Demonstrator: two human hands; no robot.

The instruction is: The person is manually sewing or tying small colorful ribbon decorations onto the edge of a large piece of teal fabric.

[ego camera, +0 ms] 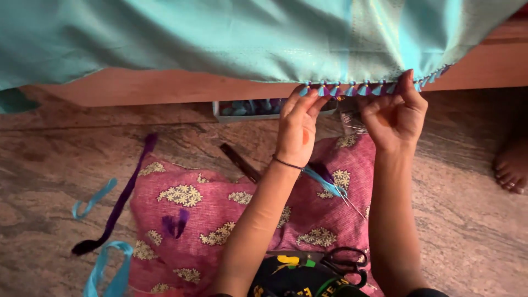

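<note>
Hands pinch the tassel fringe [352,89] on the teal saree hem [286,55] hanging off the bed edge, left hand [297,126] and right hand [395,118] both closed on it; uneven tugging risks loosening knots.

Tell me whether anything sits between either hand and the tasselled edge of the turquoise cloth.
Nothing visible does. The left hand and the right hand both already touch the tasselled edge of the turquoise cloth, fingers pinching it. The scissors, the purple thread and the pink cushion lie lower down, near the person.
</note>
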